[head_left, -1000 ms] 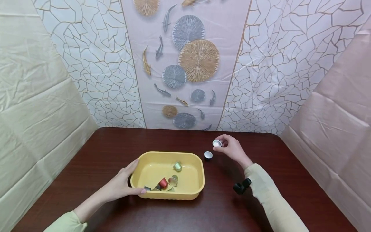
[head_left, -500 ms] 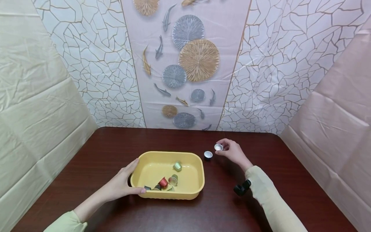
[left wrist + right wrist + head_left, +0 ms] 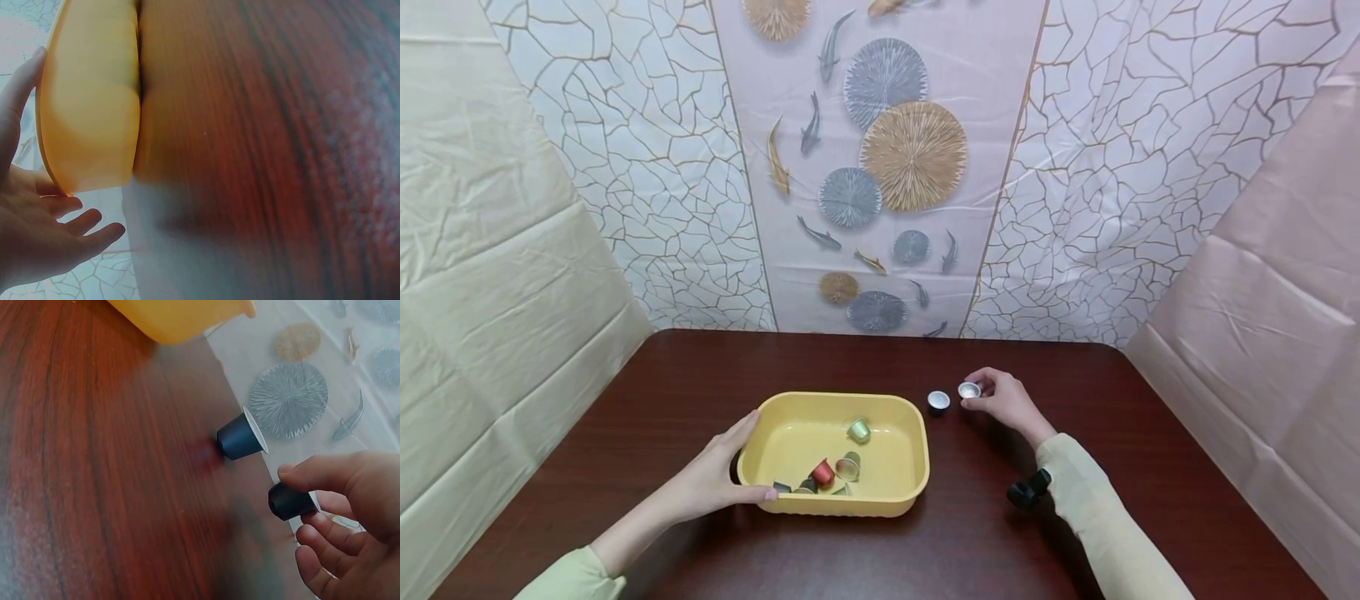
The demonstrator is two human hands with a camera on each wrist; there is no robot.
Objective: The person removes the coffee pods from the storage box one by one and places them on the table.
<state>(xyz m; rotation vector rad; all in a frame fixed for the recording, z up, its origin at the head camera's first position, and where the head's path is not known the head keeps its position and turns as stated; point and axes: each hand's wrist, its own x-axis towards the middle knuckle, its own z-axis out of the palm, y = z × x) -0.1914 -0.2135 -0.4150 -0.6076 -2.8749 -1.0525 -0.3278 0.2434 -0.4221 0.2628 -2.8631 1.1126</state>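
In the head view, my left hand (image 3: 711, 479) rests against the left end of a yellow tray (image 3: 891, 507), thumb on the front rim and fingers along the left side. In the left wrist view its fingers are spread, with several off the tray. My right hand (image 3: 1006, 400) pinches a black coffee capsule (image 3: 289, 501) between thumb and fingers, its pale foil lid facing up. Just left of it, a dark blue coffee capsule (image 3: 240, 439) stands upright on the table, apart from the held one. Whether the held capsule touches the table, I cannot tell.
Inside the tray lie a green capsule (image 3: 859, 431), a red capsule (image 3: 823, 473), an olive-gold capsule (image 3: 849, 466) and several others partly hidden by the front wall. The dark wooden table (image 3: 880, 558) ends at a patterned cloth backdrop (image 3: 880, 250).
My right hand has lowered the black capsule and brought it toward me and slightly right, beside the standing capsule. My left hand and the tray have stayed put.
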